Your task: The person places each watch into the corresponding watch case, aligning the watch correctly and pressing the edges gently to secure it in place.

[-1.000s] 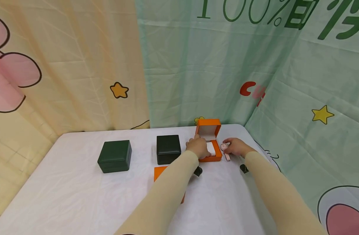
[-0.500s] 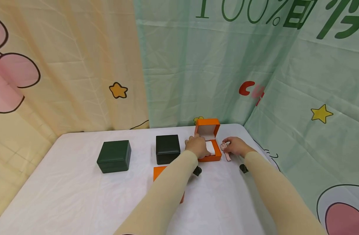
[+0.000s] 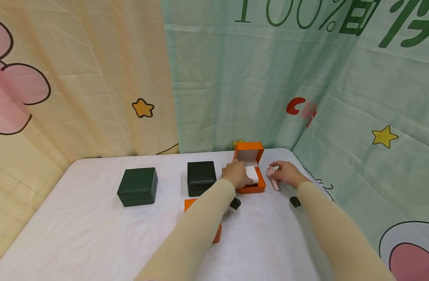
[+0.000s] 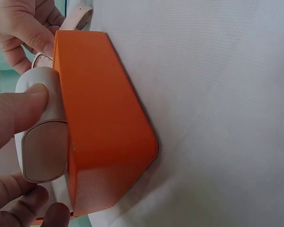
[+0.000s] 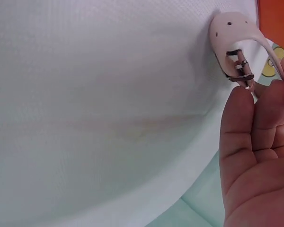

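Note:
An open orange watch box stands near the back right of the table. My left hand reaches into it and grips the white watch cushion. In the left wrist view the thumb presses on the cushion's pale side, and the cushion sticks up past the rim of the orange box. Just right of the box, my right hand pinches a pink watch. Its pink strap curves into a loop with a metal buckle in the right wrist view. Fingers hide part of the watch.
A black box stands left of the open one, and a dark green box further left. Another orange box lies partly hidden under my left forearm. Curtains hang behind the white table.
The cushion has risen a little in the box with my left hand on it. My right hand has shifted slightly right with the watch, away from the box.

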